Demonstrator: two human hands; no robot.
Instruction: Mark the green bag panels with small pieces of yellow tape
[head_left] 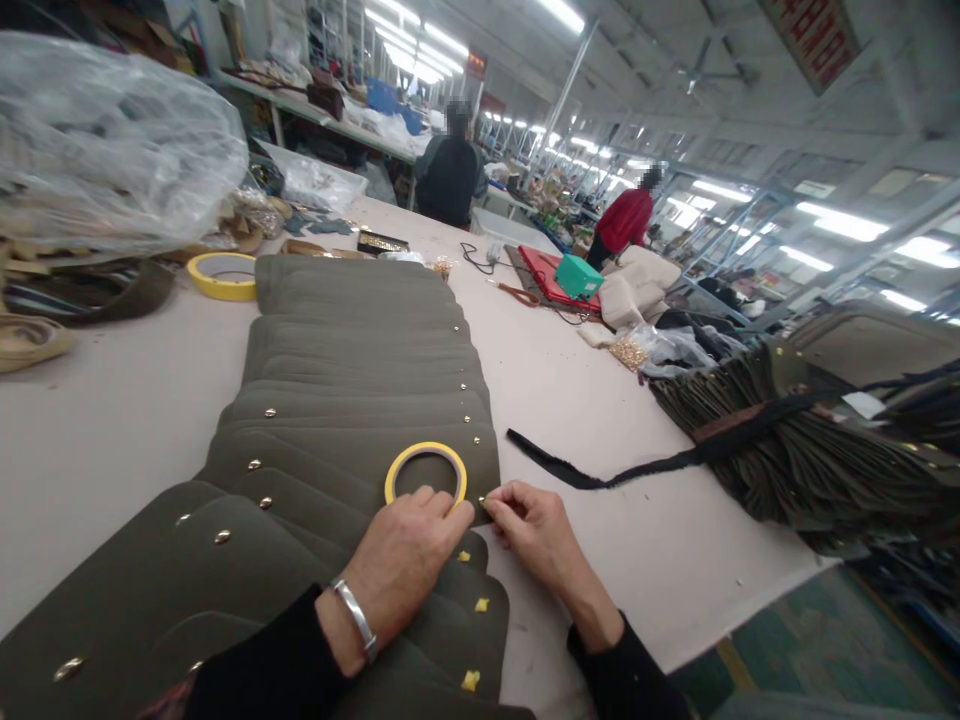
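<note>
Overlapping dark olive panels [352, 400] lie in a long row on the pale table, with gold studs along both sides. My left hand [416, 545] wears a silver bracelet and is closed around the lower edge of a yellow tape roll [426, 447], which stands over the panels. Just right of it, my right hand [529, 525] pinches at a small gold stud [482, 500] by the panels' right edge. Small yellow tape pieces [481, 605] stick to the nearer panels on the right side.
Another yellow tape roll [223, 277] lies at the panels' far left. A black strip [570, 472] runs to a bundled panel stack [810, 450] at right. Plastic-wrapped goods [112, 150] fill the upper left. Behind are a green box [577, 277] and two people.
</note>
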